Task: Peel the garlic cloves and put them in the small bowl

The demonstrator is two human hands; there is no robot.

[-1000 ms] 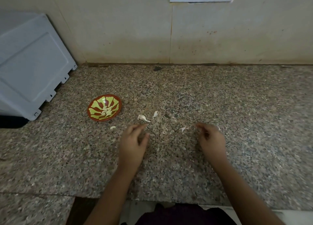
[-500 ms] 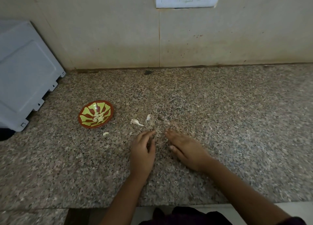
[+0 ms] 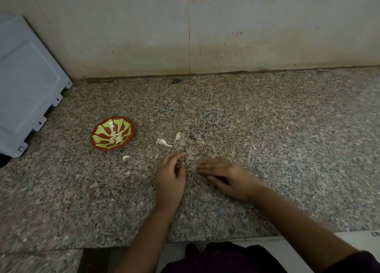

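1. Plainly, garlic is light and firm under a loose, papery skin. The peeled cloves point(image 3: 117, 138) in the bowl point(image 3: 102, 128) look smooth and would likely slip from a careless pinch.
2. We see one unpeeled clove point(image 3: 162, 142) on the worktop point(image 3: 267, 139), right of the bowl and well apart from it. A smaller white piece point(image 3: 177, 136) lies just beside it, further from the bowl, and we cannot tell whether it is clove or skin.
3. Another pale bit point(image 3: 125, 157) lies on the near side of the bowl, close to it.
4. We would take the clove across its fat middle with the fingertips, leaving the thin tail free for tearing the skin.
5. Our left hand point(image 3: 169, 178) is right of the bowl and nearer us than the clove. Its grip is half closed, with forefinger and thumb curling toward each other. We cannot tell whether anything sits between them.
6. Our right hand point(image 3: 226, 178), further right of the bowl, is blurred. Its grip is open, the fingers straight and flat on the worktop, holding nothing we can see.
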